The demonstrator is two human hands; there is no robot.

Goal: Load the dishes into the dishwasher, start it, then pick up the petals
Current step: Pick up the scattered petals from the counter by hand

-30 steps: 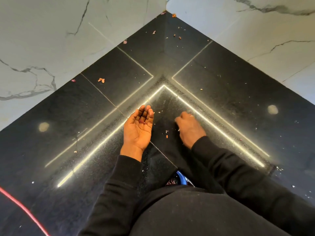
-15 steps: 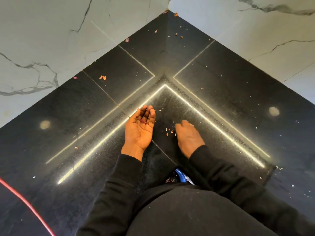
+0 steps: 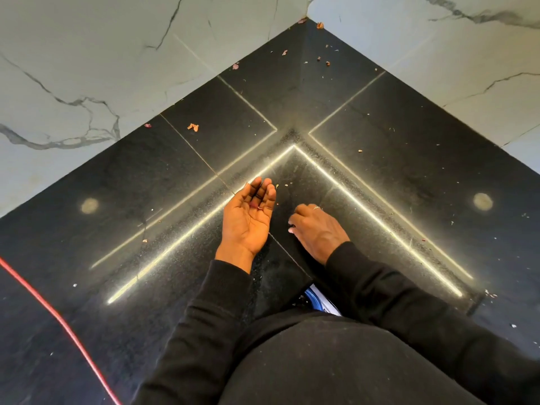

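left hand (image 3: 248, 217) palm up, low over the black floor (image 3: 117, 176), fingers loose and slightly cupped, not clenched, gripping nothing. a few small red petal scraps (image 3: 253, 204) sit in the palm near the finger bases

right hand (image 3: 320, 230) palm down just beside it on the right, hands apart, fingers curled under with tips at the floor. can't tell if they pinch anything, tips mostly hidden. thin ring (image 3: 315, 208) on one finger

both hands inside the bright V-shaped light line (image 3: 187, 239), below its apex

rest of the petals on the floor:
- orange petal (image 3: 193, 127) well ahead of the left hand, to the left
- pink petal (image 3: 235, 66) further up, near the white marble surface (image 3: 87, 68)
- small pink one (image 3: 148, 125) right at the marble edge
- scattered bits (image 3: 328, 63) toward the far corner, two more pieces (image 3: 320, 25) in the corner itself
- tiny crumbs (image 3: 277, 186) just off the left fingertips
- one small piece (image 3: 360, 151) out right of the V apex

other: red cable (image 3: 58, 317) runs diagonally across the bottom left. blue-and-white shoe (image 3: 317, 298) shows between the black sleeves (image 3: 219, 317). two pale round reflections (image 3: 90, 206) on the floor, one each side, well apart from the hands
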